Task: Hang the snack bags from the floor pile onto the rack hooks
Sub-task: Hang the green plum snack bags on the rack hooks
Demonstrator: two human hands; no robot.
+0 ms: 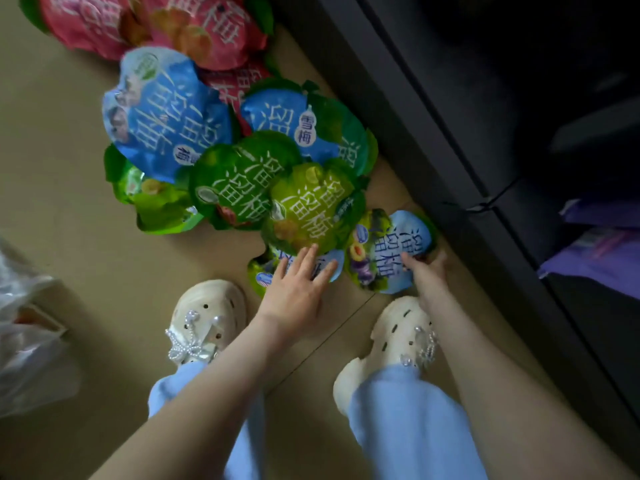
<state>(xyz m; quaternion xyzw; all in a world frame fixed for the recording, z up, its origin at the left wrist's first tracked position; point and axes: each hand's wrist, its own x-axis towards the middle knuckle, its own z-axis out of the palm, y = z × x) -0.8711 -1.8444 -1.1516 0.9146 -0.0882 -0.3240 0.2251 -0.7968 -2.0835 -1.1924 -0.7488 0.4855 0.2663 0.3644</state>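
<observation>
Your left fingers (pixel 309 255) straight, spread, flat on small blue-green bag (pixel 260 276), tips touching yellow-green bag (pixel 304 209). Left hand (pixel 297 286) grips nothing. Your right thumb (pixel 410 261) on top of purple-blue bag (pixel 388 244), fingers curled round its right edge: right hand (pixel 428 273) pinches it. Bag lies on floor (pixel 69 202), at near end of snack bag pile (pixel 221 174), just beside dark rack base (pixel 433 116). White clogs (pixel 207 317) below.

Bare floor (pixel 62 202) lies open left of the snack bag pile (pixel 239 181). The dark rack (pixel 415 116) runs close along its right edge. White clogs (pixel 207 320) stand on its near side, and a plastic bag (pixel 24 323) lies at near left.
</observation>
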